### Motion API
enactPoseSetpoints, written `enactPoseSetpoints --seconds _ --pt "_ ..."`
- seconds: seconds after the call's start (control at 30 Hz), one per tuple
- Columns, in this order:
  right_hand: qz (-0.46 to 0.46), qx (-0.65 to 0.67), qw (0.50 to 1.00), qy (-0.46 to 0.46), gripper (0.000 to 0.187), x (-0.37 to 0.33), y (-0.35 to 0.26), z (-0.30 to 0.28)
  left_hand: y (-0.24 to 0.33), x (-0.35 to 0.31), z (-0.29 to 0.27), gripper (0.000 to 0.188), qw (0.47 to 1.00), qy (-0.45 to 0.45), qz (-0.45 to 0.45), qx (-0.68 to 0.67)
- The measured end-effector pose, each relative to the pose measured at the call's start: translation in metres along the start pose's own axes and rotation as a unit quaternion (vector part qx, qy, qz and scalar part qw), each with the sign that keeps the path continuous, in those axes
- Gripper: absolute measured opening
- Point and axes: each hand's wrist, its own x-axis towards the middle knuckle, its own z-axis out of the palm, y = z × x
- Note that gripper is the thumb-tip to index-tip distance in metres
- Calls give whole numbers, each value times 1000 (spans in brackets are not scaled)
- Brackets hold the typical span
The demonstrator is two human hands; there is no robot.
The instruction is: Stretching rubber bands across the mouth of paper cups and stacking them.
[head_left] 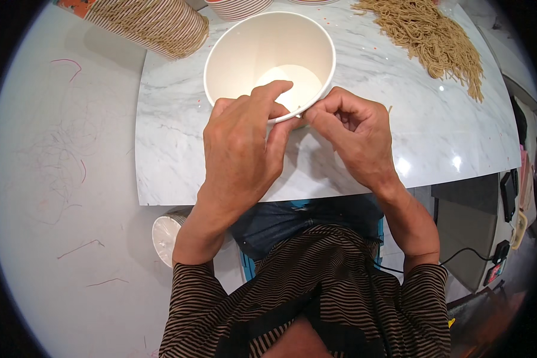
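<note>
At the far left corner of the counter [173,131], a stack of patterned paper tubs [146,30] leans out toward the left edge, with tan strands across its side. Below the near left corner, a pale round container [166,238] is partly covered by the forearm.

Toward the near edge, left of the middle, is the left hand [238,143]. Its grip is clamped on the near rim of a large white tub [262,48], fingers reaching inside the mouth and thumb outside. The tub is over the middle of the counter, mouth up, its long axis running roughly upright from mouth to base.

The right hand [357,131] is just to the right, thumb and forefinger together against the near right of the rim. From this grip the mouth opens to the far left; the rim slants past its fingertips, and the right hand is the nearer one to that stretch of rim. The two grips almost meet there.

In the far right corner of the counter is a loose heap of tan cords [429,42], well apart from both hands.

Whether the right grip pinches cord or only rim, I cannot tell; its fingertips cover the spot. The tub's underside is hidden, and another striped tub stack [238,9] is cut off at the top.
</note>
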Motion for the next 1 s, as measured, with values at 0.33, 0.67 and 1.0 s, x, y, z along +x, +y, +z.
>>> enactPoseSetpoints --seconds 0.33,0.67,1.0 --pt "27 -10 999 -37 9 3 -3 -10 -6 16 -19 30 992 -85 -2 -95" --pt "42 -68 996 -49 10 5 -17 -8 -17 49 -25 15 960 -216 -19 -177" --pt "82 -40 995 -37 11 4 -15 -9 -20 50 -17 10 967 -219 -18 -130"
